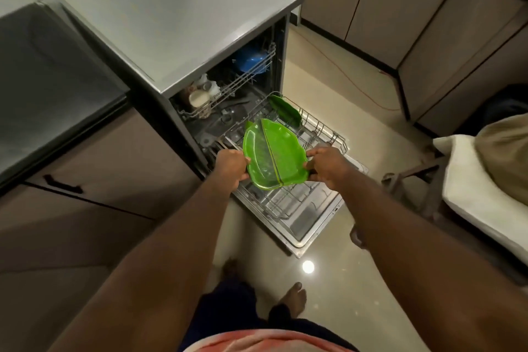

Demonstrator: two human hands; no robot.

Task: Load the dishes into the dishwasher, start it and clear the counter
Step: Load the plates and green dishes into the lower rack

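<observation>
A bright green leaf-shaped plate [271, 154] hangs tilted over the pulled-out lower rack [323, 134] of the open dishwasher [183, 23]. My left hand [230, 167] grips its left edge and my right hand [328, 166] grips its right edge. A second green leaf plate [285, 110] stands on edge at the far end of the lower rack. The upper rack [243, 80] holds a blue bowl [251, 61] and pale cups [200, 97]. The dishwasher door [305, 226] lies flat, open toward me.
A dark counter [48, 80] with brown cabinets is on the left. Cabinet doors [400, 8] line the far right wall. An orange cord [360, 86] crosses the floor. A chair with pale cloth [480, 186] stands at the right. My bare feet [291, 298] are on the glossy floor.
</observation>
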